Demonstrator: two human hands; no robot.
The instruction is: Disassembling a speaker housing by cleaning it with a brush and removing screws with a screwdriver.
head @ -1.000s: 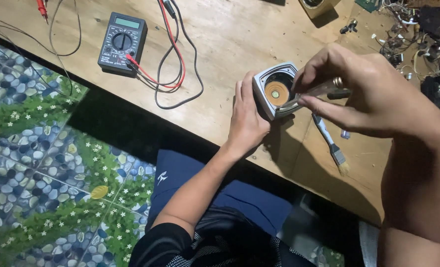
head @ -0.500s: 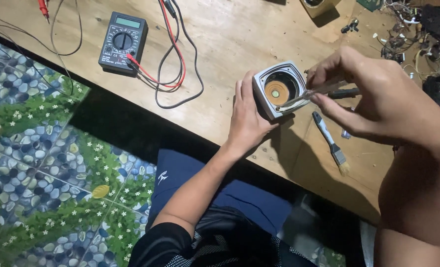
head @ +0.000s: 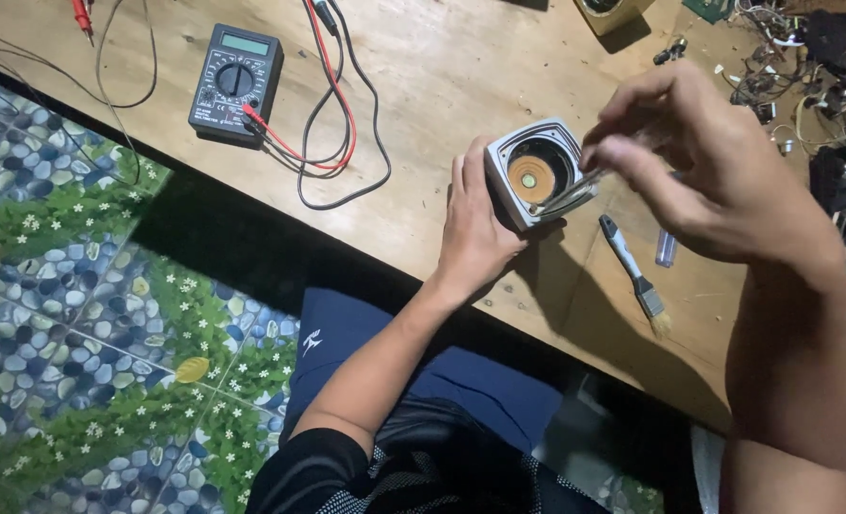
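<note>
Warm, even light on the wooden table (head: 442, 86); dark shadow beneath its near edge. The right hand (head: 718, 162) is motion-blurred; the rest is sharp.

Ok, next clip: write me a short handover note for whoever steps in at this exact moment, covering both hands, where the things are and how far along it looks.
Left hand: cups the small grey square speaker housing from its left side, holding it tilted on the wooden table.
Right hand: pinches a thin metal tool, its tip inside the housing near the orange cone.
Nearby: a small brush lies on the table right of the housing; a multimeter with red and black leads sits to the far left, untouched.
Done: housing is open, cone exposed.
Left: work inside the cavity is under way; nothing shows it finished.
</note>
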